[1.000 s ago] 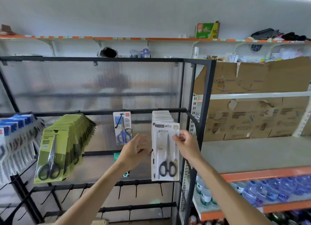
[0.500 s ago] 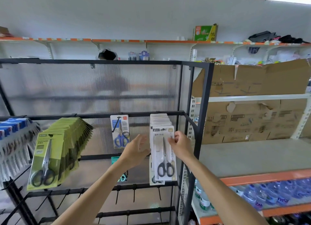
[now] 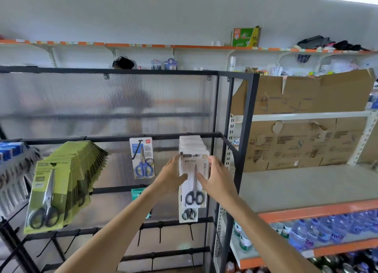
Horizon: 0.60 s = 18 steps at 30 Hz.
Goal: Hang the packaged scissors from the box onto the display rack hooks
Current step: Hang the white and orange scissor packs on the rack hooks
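Both hands on it now: left hand (image 3: 170, 177) and right hand (image 3: 217, 178) hold the white pack (image 3: 193, 178) by its edges, fingers lightly curled, squaring it on the full hook.

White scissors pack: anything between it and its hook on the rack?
Nothing visible. The white scissors pack, held by left hand and right hand, sits at the front of the white stack already hanging there; the hook itself is hidden.
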### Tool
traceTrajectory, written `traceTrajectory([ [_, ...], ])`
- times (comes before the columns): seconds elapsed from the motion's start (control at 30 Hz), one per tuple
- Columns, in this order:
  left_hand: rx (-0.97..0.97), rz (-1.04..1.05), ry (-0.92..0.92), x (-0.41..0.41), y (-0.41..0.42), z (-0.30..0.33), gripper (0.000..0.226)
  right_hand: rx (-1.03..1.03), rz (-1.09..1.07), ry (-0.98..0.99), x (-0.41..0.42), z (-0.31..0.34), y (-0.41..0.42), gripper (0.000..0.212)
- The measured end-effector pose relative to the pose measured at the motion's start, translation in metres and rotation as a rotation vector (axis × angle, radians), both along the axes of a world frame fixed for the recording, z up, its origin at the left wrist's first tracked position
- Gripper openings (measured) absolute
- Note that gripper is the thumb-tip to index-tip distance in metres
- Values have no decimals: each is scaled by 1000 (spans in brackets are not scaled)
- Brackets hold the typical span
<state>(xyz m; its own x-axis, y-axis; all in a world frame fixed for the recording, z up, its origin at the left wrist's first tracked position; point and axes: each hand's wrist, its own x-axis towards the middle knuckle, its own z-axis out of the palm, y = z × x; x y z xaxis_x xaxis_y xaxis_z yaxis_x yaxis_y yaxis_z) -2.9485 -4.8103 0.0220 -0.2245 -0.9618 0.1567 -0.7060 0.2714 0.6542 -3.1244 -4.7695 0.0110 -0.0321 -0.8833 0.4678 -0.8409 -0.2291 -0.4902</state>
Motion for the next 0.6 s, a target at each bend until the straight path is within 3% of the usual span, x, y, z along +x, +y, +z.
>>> traceTrajectory([
  [0.17,-1,-2,11,-5,0,-2,77,82,-16,15,-3,-2,3,61],
  [0.47,-8,-3,21,-6,-1,-2,73,64,-11,26,-4,1,4,54],
  [0.6,-53,-30,-107,16,16,-14,82,78,12,86,-4,-8,14,54],
])
